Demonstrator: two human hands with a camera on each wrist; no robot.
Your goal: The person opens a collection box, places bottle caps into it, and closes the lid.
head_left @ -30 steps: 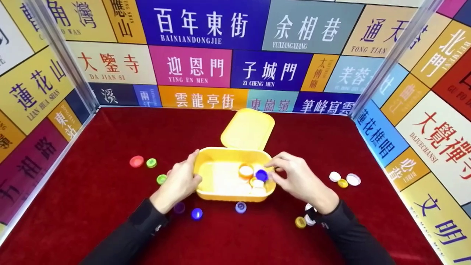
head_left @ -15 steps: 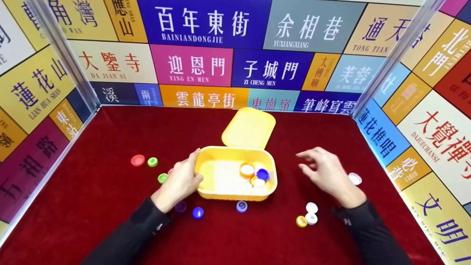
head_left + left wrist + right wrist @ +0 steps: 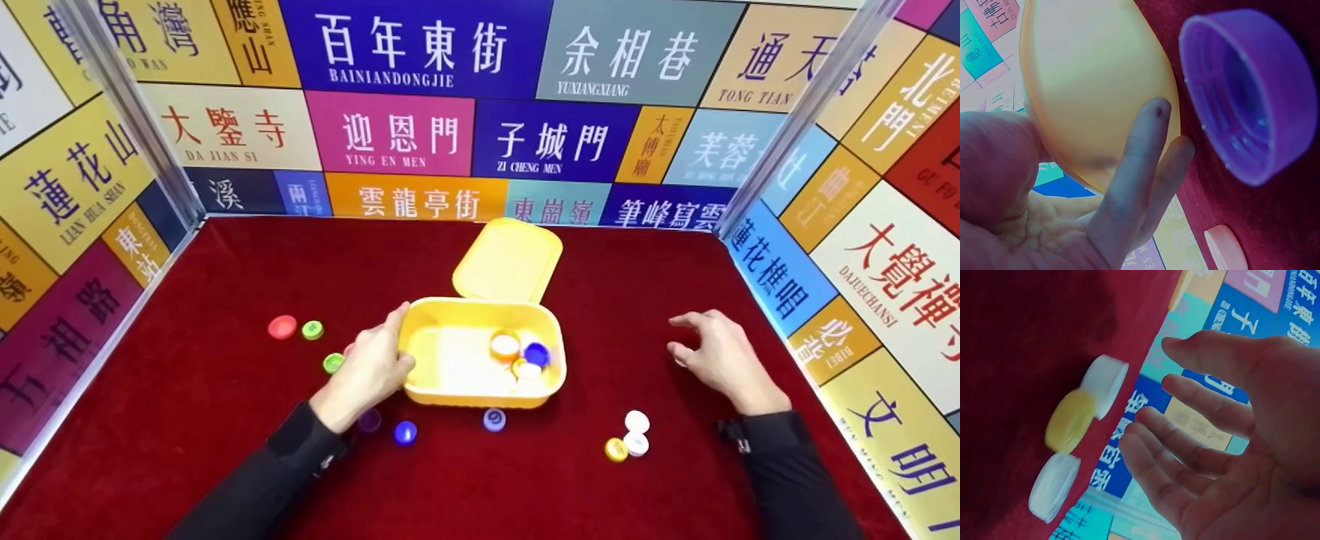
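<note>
My left hand (image 3: 366, 375) grips an end of the yellow box (image 3: 476, 400); my right hand (image 3: 721, 358), fingers parted, holds nothing near a yellow cap (image 3: 1071, 422) and white caps (image 3: 1054, 488). I judge I'm boxing these: next calls for a light pinch, then carrying toward my left.

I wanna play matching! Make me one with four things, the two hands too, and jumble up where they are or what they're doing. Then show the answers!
1. Flat yellow plastic lid
2. Left hand
3. Round pale-blue plastic cap with a dark mark
4. Right hand

A. Holds nothing
B. By the far side of the rectangular yellow plastic box
C. By the box's near side
D. Grips one end of the box

Pairs: 1-B, 2-D, 3-C, 4-A
</note>
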